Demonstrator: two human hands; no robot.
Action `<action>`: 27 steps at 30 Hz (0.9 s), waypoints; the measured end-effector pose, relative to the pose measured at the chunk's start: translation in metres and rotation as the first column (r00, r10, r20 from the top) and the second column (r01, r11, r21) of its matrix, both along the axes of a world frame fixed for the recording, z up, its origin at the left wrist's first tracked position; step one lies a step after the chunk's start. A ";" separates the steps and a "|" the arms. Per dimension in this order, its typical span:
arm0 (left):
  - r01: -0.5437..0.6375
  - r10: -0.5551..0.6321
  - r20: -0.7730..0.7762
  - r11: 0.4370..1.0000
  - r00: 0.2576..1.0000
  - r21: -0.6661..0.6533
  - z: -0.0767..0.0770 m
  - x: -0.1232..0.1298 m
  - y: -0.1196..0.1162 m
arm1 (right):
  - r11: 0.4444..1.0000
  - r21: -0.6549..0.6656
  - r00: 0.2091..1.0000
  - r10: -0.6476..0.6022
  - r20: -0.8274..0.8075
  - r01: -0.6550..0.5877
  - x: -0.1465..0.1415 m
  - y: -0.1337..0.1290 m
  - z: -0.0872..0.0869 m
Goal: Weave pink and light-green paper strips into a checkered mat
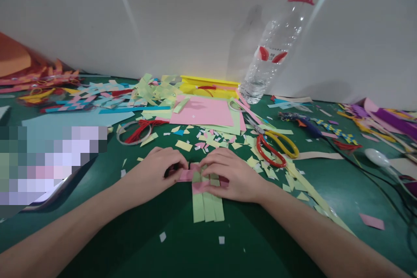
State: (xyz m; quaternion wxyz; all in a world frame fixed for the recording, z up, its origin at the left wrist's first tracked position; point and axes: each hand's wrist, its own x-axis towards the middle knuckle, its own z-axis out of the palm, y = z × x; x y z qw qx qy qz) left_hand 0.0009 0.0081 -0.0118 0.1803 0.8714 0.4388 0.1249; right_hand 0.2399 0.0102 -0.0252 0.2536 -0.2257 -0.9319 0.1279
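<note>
Pale green paper strips (208, 208) hang side by side toward me on the dark green table, with pink strips woven across their upper part. My left hand (161, 171) pinches the left end of a pink paper strip (186, 175) between thumb and fingertips. Over the weave, my right hand (233, 176) is bent, its thumb and fingers closed on the crossed green and pink strips. That hand hides the weave's right side in part. Beyond both hands lie small paper scraps (211, 139).
Scissors (275, 143) with red and yellow handles lie at right of centre. A clear plastic bottle (273, 47) leans against the wall. Pink sheets (203, 110), a tape roll (122, 134), red cords (145, 130), a white spoon (378, 156) and a dark cable (361, 167) surround the work.
</note>
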 end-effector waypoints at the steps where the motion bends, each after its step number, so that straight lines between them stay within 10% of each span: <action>1: 0.003 -0.003 -0.003 1.000 1.000 -0.003 0.000 0.000 0.000 | 1.000 -0.002 1.000 0.001 -0.001 -0.001 0.000 0.000 0.000; 27: 0.224 -0.212 -0.096 0.963 0.973 0.149 0.008 -0.001 -0.004 | 0.999 -0.042 1.000 -0.021 -0.010 0.020 -0.002 0.000 0.001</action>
